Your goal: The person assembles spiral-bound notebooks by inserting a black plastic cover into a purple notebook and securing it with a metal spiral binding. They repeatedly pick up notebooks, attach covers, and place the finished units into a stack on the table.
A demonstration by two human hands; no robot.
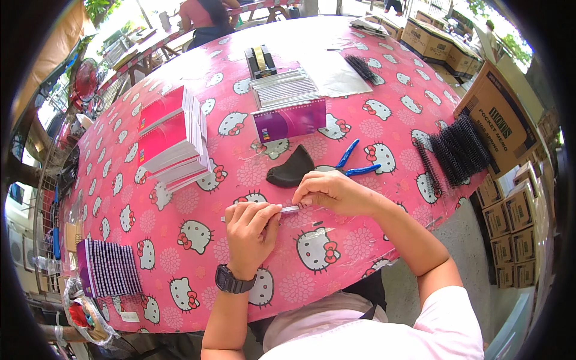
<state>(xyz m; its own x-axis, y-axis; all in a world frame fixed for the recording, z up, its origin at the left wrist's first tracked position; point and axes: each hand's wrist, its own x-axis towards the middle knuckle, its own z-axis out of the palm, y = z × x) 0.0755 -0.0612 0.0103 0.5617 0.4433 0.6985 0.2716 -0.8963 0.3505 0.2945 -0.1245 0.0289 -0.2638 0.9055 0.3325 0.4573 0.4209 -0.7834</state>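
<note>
Both of my hands are closed on a thin, white-edged notepad (290, 209), seen almost edge-on just above the table. My left hand (251, 227) wraps its fingers over the left part, with a dark watch (234, 280) on that wrist. At the right end my right hand (331, 192) pinches the edge; any small piece between its fingertips is hidden. Right behind that hand lie blue-handled pliers (358, 170), their jaws partly covered. A dark, curved wedge-shaped piece (292, 168) rests to the left of the pliers.
Pink-covered notepads (174, 135) are stacked left; purple ones (289, 120) stand ahead, near a tape dispenser (260, 61). Spiral-bound notepads (112, 268) sit near left. Black binding coils (459, 150) lie right by a cardboard box (501, 117). Another person (207, 21) is at the back.
</note>
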